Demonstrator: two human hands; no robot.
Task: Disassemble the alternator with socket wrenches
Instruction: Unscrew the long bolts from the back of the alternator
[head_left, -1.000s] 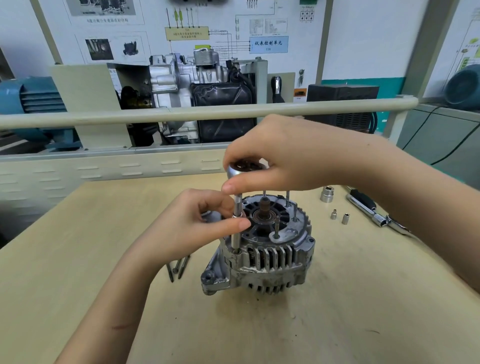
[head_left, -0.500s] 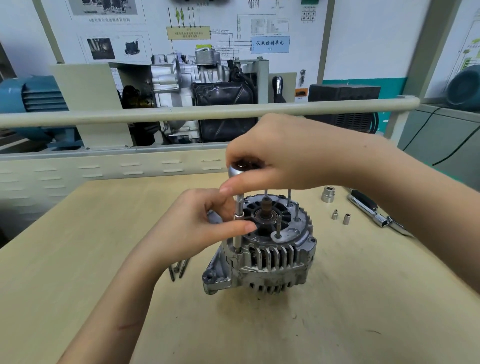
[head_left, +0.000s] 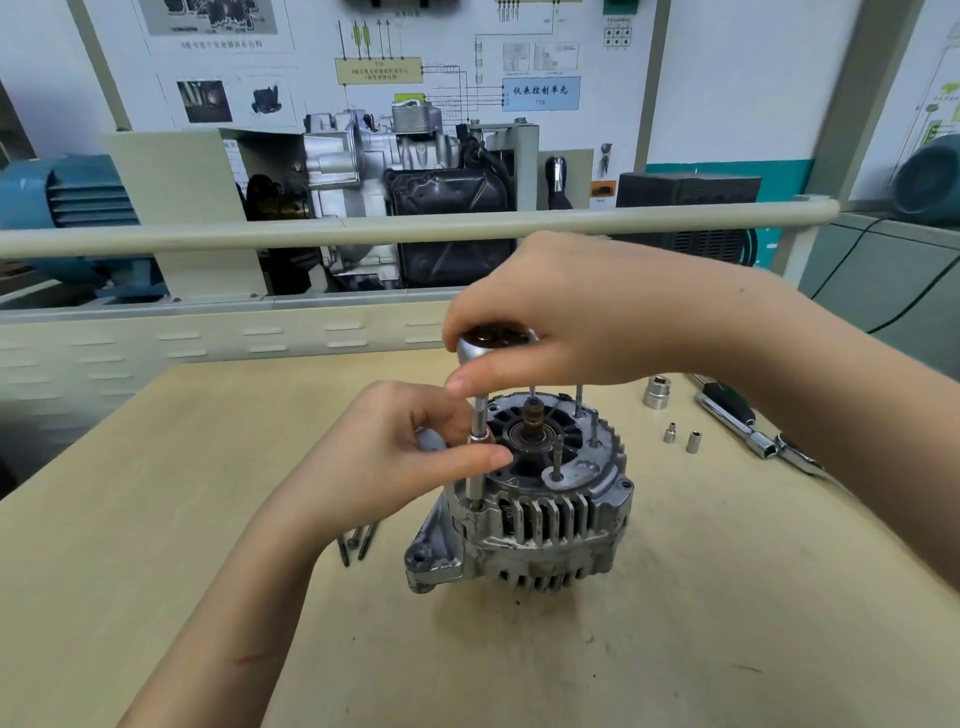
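Both hands grip socket wrench (head_left: 479, 415) upright on alternator (head_left: 540, 525): right hand (head_left: 566, 312) top, left hand (head_left: 410, 457) shaft.

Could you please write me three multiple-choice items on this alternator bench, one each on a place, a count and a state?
1. The loose bolts lie:
A. behind the left wrist
B. on the alternator
C. by the rail

2. Loose sockets right of the alternator:
A. one
B. three
C. six

3. The right hand is:
A. flat on the table
B. gripping the ratchet head
C. hanging idle

Key: 1 A, they lie on the table there; 2 B, one large socket and two small sockets; 3 B, fingers curl round it while the left hand pinches the extension.
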